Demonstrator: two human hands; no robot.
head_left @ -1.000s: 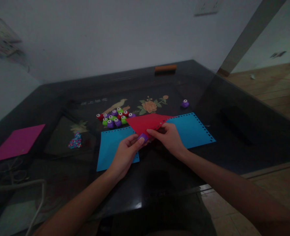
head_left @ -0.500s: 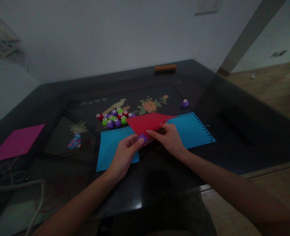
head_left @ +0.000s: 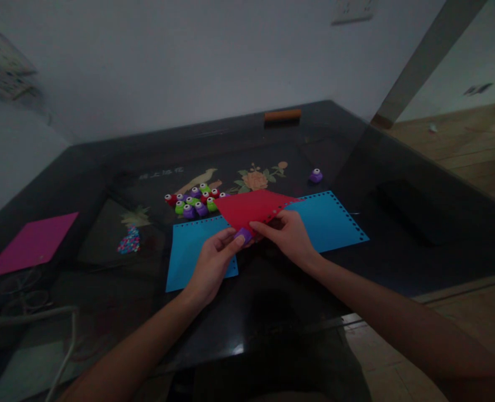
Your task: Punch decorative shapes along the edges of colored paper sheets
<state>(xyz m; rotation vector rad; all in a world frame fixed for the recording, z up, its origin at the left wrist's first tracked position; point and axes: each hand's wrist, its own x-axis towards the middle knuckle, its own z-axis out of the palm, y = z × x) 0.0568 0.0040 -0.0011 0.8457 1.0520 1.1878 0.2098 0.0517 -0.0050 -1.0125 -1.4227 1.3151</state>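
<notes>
My left hand (head_left: pixel 212 260) is closed on a purple punch (head_left: pixel 243 235), its thumb pressed on top, at the near corner of a red sheet (head_left: pixel 250 206). The red sheet has holes along its right edge. Pinching that sheet near the same corner, my right hand (head_left: pixel 290 237) has its thumb on top and other fingers partly hidden beneath. Below the hands lie two blue sheets, one at left (head_left: pixel 189 248) and one at right (head_left: pixel 327 220), both with holes along their edges.
Several eyed punches in red, green and purple (head_left: pixel 200 208) stand behind the left blue sheet. Another purple one (head_left: pixel 315 176) is at the back right. A magenta sheet (head_left: pixel 32 243), colourful paper dots (head_left: pixel 130 241) and a cable (head_left: pixel 74 329) are at left; a brown roll (head_left: pixel 282 115) lies behind.
Both hands keep their grips with hardly any movement. The red sheet's far left corner has shifted very slightly up and left, and the camera view has moved a little.
</notes>
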